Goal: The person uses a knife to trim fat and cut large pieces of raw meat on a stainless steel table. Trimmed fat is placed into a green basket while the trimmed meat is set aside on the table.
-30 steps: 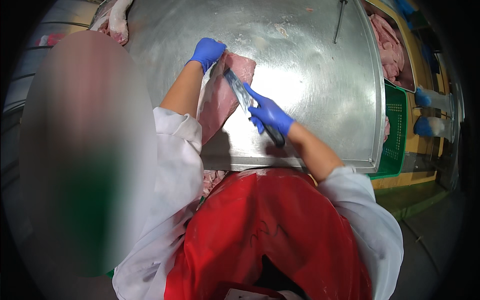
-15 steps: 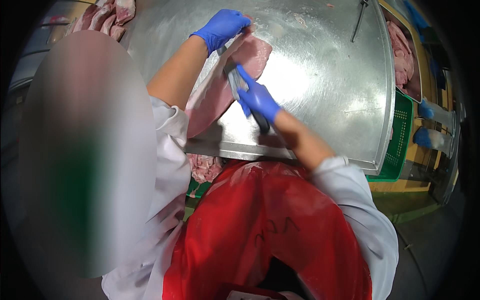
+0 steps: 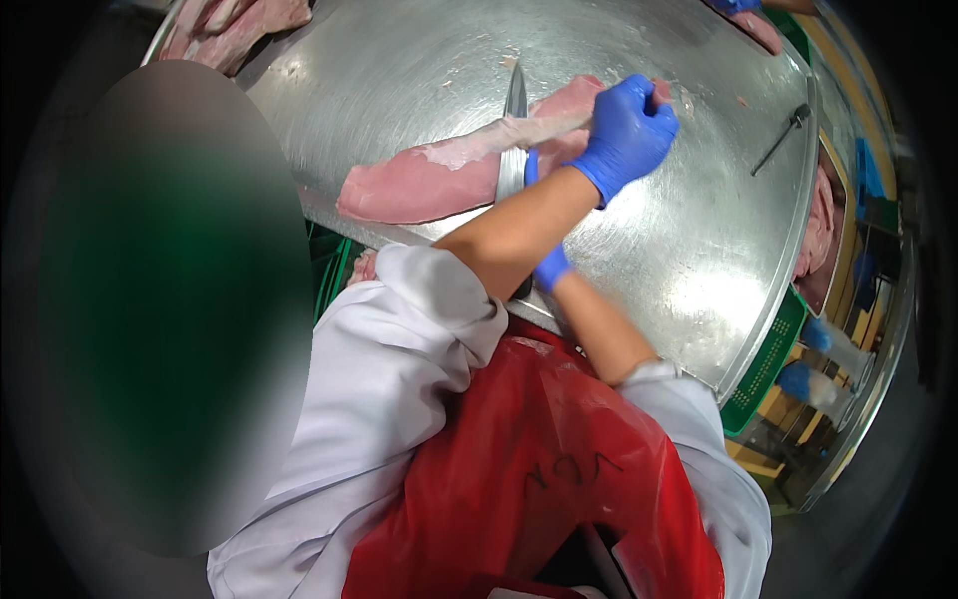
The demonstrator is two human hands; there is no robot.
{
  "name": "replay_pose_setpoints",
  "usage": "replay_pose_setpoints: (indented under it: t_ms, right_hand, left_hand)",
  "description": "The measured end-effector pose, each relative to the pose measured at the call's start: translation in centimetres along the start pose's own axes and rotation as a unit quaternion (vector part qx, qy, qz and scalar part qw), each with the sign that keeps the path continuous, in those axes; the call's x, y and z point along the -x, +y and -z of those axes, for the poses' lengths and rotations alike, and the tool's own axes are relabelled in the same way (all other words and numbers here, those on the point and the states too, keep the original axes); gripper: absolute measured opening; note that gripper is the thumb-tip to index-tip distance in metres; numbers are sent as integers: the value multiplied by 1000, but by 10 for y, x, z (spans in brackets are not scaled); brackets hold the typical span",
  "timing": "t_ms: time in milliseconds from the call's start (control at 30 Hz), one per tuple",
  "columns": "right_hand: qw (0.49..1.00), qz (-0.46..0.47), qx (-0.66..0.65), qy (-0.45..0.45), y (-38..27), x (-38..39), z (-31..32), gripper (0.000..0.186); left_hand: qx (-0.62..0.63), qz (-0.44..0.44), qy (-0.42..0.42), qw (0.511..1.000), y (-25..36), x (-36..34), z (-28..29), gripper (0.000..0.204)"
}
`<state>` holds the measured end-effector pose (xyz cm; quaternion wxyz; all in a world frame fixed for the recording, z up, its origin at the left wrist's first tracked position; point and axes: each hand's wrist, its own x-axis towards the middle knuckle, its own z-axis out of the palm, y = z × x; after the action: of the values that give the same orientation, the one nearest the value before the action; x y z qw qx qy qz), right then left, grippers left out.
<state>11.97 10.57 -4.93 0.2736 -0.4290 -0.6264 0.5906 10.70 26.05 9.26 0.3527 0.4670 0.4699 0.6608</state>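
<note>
My left hand (image 3: 629, 135), in a blue glove, is closed on the right end of a pale strip (image 3: 484, 140) on a long slab of pink meat (image 3: 399, 185) lying crosswise on the steel table (image 3: 379, 100). My left forearm crosses over my right hand (image 3: 549, 263), also gloved in blue, which is closed on the dark handle of a knife and mostly hidden. The knife's blade (image 3: 515, 95) points away from me, passing under the pale strip, with its tip showing beyond the meat.
Meat pieces (image 3: 235, 30) lie at the upper left. A metal rod (image 3: 778, 140) lies at the right, beside a tray of meat (image 3: 816, 220) and a green crate (image 3: 763, 364). Another person's gloved hand (image 3: 738, 6) touches meat at the top right. A green crate (image 3: 324, 270) sits below the table's edge.
My left hand has swung right across my body with the strip, and the meat now lies crosswise. The knife stands more straight away from me. Another person's hand has appeared at top right.
</note>
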Motion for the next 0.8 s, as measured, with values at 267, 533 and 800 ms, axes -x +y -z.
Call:
replay_pose_setpoints:
  t_ms: [267,533,800]
  right_hand:
    - [977,-193,-89,23,-116,-50,-4,72]
    - [989,-100,-105,3,-90,-48,-32,78]
    - [959,-149,-53,-235,-109,-1,-114,74]
  left_hand:
    - [40,-33,9,999,65,18,-1,12]
    - [37,-90,29,995,117,42,-3,9]
    - [161,-264,48,950,211,45,-40,5]
